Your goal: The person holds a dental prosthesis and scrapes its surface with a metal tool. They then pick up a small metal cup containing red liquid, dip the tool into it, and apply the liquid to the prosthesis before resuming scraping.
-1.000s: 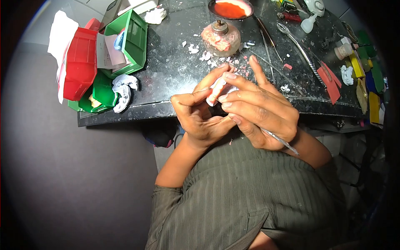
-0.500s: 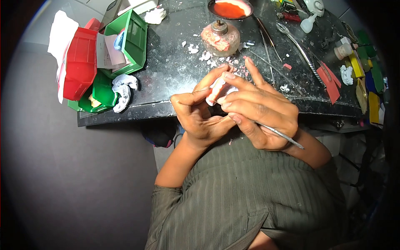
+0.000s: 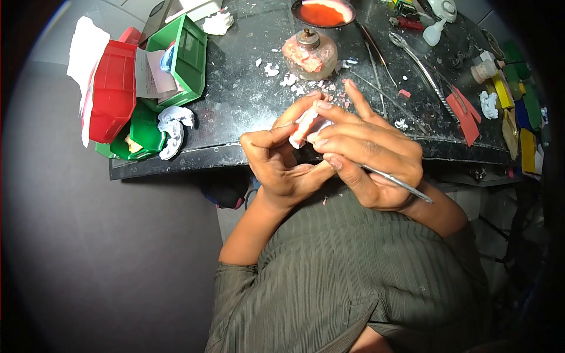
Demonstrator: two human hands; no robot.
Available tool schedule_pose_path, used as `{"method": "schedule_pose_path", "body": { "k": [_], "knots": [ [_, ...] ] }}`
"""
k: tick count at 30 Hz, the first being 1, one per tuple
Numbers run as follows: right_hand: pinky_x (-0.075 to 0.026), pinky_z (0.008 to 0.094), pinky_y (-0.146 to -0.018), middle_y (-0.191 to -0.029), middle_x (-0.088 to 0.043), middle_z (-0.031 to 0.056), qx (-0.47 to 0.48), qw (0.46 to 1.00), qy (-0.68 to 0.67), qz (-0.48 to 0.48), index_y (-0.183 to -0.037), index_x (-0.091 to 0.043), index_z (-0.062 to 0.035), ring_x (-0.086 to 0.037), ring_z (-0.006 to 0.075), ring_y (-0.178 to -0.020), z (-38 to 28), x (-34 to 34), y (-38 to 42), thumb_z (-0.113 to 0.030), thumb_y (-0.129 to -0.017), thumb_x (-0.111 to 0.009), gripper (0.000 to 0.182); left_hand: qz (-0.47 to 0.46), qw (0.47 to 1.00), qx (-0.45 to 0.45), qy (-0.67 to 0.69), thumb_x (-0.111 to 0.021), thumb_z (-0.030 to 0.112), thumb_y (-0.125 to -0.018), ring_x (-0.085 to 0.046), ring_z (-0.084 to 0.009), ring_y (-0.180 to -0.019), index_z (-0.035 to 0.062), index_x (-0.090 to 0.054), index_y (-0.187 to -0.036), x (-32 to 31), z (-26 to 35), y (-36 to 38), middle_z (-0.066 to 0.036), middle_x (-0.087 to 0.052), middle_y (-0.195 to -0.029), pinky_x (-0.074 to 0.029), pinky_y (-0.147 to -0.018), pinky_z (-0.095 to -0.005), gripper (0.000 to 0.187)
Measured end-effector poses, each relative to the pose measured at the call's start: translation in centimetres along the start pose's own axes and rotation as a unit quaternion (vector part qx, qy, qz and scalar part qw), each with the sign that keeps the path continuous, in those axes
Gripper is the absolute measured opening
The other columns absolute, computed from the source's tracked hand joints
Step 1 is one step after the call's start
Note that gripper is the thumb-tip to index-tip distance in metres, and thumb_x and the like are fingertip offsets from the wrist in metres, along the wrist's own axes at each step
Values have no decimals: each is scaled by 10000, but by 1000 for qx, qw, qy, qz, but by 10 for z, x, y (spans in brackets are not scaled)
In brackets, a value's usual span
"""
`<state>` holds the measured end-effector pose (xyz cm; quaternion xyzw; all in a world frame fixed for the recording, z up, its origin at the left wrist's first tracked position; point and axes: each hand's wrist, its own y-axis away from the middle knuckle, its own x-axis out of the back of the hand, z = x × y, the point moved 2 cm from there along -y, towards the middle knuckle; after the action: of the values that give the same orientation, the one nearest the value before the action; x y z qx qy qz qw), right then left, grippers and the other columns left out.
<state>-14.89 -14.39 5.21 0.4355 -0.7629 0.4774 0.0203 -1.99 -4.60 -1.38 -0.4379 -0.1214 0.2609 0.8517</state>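
A small pink and white piece (image 3: 301, 130), which looks like a dental model with wax, sits between my hands near the table's front edge. My left hand (image 3: 281, 154) is closed around it, thumb and fingers on its left side and top. My right hand (image 3: 371, 154) pinches a thin metal tool (image 3: 395, 182) whose handle points down to the right; its working tip is hidden by the fingers near the piece. Fingertips of my right hand also rest by the piece's right side, with one finger raised.
Pink and white scraps lie around a glass burner (image 3: 310, 54) on the dark table (image 3: 235, 106). Behind it is a dish of red wax (image 3: 323, 13). Green (image 3: 191, 56) and red bins (image 3: 115, 88) stand left; metal tools (image 3: 424, 67) and pink sheets (image 3: 466, 120) lie right.
The thumb and fingers of my right hand have shifted slightly, and the tool's handle end has moved a little to the right. My left hand holds nearly the same pose.
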Motion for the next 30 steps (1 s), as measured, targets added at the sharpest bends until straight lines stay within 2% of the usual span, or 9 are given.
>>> {"method": "schedule_pose_path", "body": {
  "k": [19, 23, 25, 26, 27, 29, 30],
  "knots": [
    [-352, 626, -1146, -983, -754, 146, 1, 1000, -3, 13, -1025, -720, 23, -683, 383, -1169, 2, 0, 0, -17, -940, -658, 113, 5, 1000, 15, 6, -897, 122, -781, -554, -492, -1293, 25, -293, -1163, -1, 1, 0, -474, -492, -1315, -501, -1047, -488, 721],
    [-351, 625, -1148, -985, -753, 150, 15, 1000, 11, -3, -1017, -719, 31, -688, 388, -1157, 0, 2, -3, -15, -943, -653, 109, 5, 1000, 24, 8, -893, 91, -779, -568, -451, -1289, 38, -292, -1181, 0, 2, 1, -449, -490, -1336, -512, -1037, -466, 725],
    [-353, 620, -1149, -995, -748, 168, -20, 998, -64, 10, -1012, -715, 41, -687, 405, -1146, 3, 5, -2, -22, -950, -649, 110, 0, 1000, 15, 13, -889, 67, -777, -576, -429, -1284, 45, -291, -1191, 0, 3, -5, -431, -494, -1343, -523, -1026, -452, 728],
    [-357, 610, -1149, -1002, -743, 195, -31, 996, -81, 27, -1015, -707, 55, -690, 415, -1128, 4, 7, 0, -29, -964, -634, 122, 20, 998, 52, 24, -881, 30, -769, -581, -399, -1274, 52, -288, -1198, 0, 5, -7, -410, -485, -1356, -543, -1007, -434, 732],
    [-410, 553, -1131, -1024, -757, 152, -27, 994, -83, 67, -1040, -717, 46, -705, 353, -1126, 4, 10, 0, -30, -955, -665, 125, 41, 995, 89, 34, -873, -7, -762, -587, -370, -1265, 58, -285, -1206, 1, 8, -9, -390, -476, -1368, -563, -988, -416, 740],
    [-420, 548, -1125, -1038, -751, 176, -38, 993, -72, 84, -1060, -699, 58, -702, 356, -1128, 1, 20, -3, -30, -964, -654, 138, 60, 982, 147, 104, -768, -140, -790, -590, -361, -1258, 55, -273, -1338, 6, 12, -15, -354, -407, -1453, -608, -967, -454, 763],
    [-431, 540, -1118, -1046, -747, 192, -38, 990, -85, 107, -1073, -690, 61, -702, 354, -1125, 4, 22, -1, -36, -974, -639, 148, 71, 970, 185, 138, -747, -158, -795, -585, -366, -1264, 65, -261, -1383, 11, 12, -16, -344, -394, -1470, -609, -963, -465, 795]
  ]
}}
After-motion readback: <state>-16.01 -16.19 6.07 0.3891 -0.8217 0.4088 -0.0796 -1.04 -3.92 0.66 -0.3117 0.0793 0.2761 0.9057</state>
